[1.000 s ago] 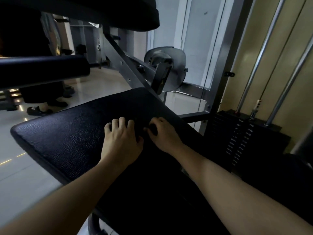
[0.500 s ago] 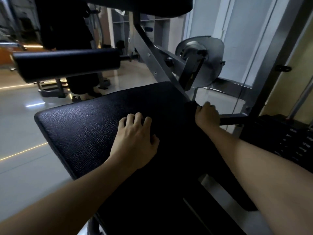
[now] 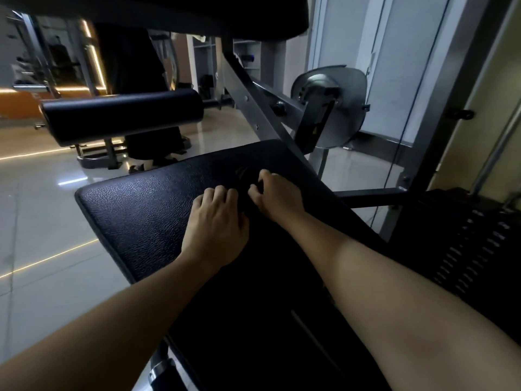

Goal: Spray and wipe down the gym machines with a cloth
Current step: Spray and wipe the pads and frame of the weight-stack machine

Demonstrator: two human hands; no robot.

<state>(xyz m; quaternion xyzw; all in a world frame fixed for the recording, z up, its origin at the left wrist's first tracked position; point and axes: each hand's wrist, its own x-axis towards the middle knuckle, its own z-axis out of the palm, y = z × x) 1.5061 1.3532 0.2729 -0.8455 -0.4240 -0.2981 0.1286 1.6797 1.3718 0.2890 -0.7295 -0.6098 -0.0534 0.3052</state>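
The left hand [image 3: 217, 221] rested palm down on the machine's black seat pad [image 3: 135, 218], its fingers loosely bent against the textured vinyl. Just to its right, almost touching it, the right hand [image 3: 275, 197] sat on the same pad with thumb and forefinger curled toward each other. Whether they pinched anything could not be told in the dim light. Faint creases [image 3: 244, 173] showed on the dark surface just beyond both hands, and it was unclear whether they belonged to a dark cloth or to the pad itself. Both bare forearms reached in from the bottom of the view.

Beyond the pad's far edge, a black roller pad [image 3: 124, 117] lay horizontal, raised above the seat. A grey steel frame bar [image 3: 253, 114] ran diagonally past the pad's right corner to a rounded metal cam plate [image 3: 349, 108]. To the right, the black weight stack [image 3: 465, 249] stood with a chrome guide rod [image 3: 496, 148] rising from it. Another dark pad [image 3: 169, 12] spanned the top of the view. On the glossy tiled floor [image 3: 42, 207], behind the roller, a person in dark clothing [image 3: 132, 66] stood.
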